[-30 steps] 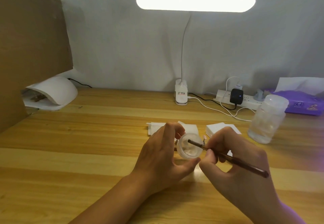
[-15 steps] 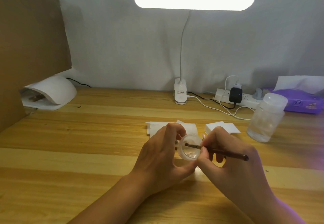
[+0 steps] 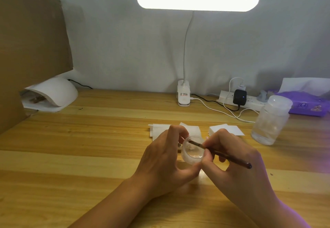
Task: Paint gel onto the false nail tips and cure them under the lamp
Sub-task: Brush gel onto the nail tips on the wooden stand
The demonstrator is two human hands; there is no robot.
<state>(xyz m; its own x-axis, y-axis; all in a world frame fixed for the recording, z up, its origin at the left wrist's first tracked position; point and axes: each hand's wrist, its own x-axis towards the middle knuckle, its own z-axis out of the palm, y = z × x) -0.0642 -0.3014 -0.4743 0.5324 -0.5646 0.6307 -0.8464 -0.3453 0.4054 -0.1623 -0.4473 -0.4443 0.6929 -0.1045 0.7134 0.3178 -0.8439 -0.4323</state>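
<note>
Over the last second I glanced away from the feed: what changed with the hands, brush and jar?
The right hand edged left toward the jar and tilted the brush, swinging its back end inward; the tip stays inside the jar. Nothing was grabbed or released. The left hand still holds the jar; pads, bottle and curing lamp are unmoved.

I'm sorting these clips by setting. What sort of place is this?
Probably a home nail-art desk: a white curing lamp sits at the back left of the wooden table, a clip-on desk light shines overhead, and the right hand dips a brush into a small clear pot gripped by the left hand.
</note>
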